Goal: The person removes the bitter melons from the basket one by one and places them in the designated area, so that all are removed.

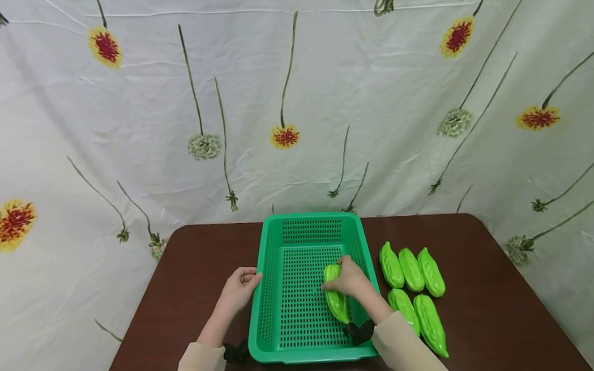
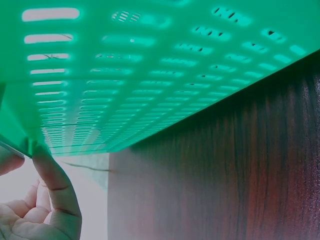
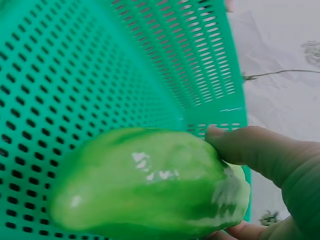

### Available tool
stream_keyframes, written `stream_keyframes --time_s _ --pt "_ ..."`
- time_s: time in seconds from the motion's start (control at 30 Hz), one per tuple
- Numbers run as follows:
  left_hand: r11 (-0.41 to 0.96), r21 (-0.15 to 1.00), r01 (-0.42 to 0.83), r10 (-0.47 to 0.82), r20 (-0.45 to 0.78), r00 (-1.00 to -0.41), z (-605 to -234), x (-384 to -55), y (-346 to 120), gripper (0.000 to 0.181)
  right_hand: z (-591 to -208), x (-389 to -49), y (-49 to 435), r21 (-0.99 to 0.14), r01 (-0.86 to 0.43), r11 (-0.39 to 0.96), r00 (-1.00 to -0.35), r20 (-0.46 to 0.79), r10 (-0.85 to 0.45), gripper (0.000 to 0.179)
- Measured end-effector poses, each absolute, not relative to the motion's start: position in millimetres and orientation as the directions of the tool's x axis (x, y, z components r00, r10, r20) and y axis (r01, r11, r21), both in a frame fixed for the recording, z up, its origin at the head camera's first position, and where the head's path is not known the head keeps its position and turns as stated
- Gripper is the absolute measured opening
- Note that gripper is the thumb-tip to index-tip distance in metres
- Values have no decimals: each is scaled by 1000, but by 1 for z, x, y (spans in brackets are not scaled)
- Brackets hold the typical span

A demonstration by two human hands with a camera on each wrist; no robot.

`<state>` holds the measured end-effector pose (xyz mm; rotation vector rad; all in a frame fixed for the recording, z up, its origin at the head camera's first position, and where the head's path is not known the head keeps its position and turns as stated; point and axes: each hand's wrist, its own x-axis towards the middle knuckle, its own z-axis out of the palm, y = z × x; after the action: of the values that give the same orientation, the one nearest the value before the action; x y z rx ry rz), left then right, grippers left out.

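Note:
A green perforated plastic basket (image 1: 315, 354) stands on the table. My left hand (image 1: 238, 288) pinches the basket's left rim between thumb and fingers; in the left wrist view the index finger (image 2: 57, 187) curls up at the rim's edge. Inside the basket, toward its right side, my right hand (image 1: 352, 279) grips a glossy, ridged green bitter melon (image 3: 140, 185). The thumb and fingers hold it near one end, while its other end points toward the basket's near side. The fingertips under the melon are partly hidden in the right wrist view.
Several more bitter melons lie in two rows right of the basket, among them one at the back (image 1: 391, 265) and one at the front (image 1: 430, 325). The dark wooden table (image 1: 488, 310) meets a white flowered cloth (image 1: 256, 182) behind.

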<state>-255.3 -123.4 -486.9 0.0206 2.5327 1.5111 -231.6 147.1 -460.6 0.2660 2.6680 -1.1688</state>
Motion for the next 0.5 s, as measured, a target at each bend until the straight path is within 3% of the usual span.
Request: stream_keyframes --time_s 0.5 --pt "479 873 -91 118 -167 -979 -484 -254 -124 39 -415 -219 171 -801 169 575 -985 -158 70 70"
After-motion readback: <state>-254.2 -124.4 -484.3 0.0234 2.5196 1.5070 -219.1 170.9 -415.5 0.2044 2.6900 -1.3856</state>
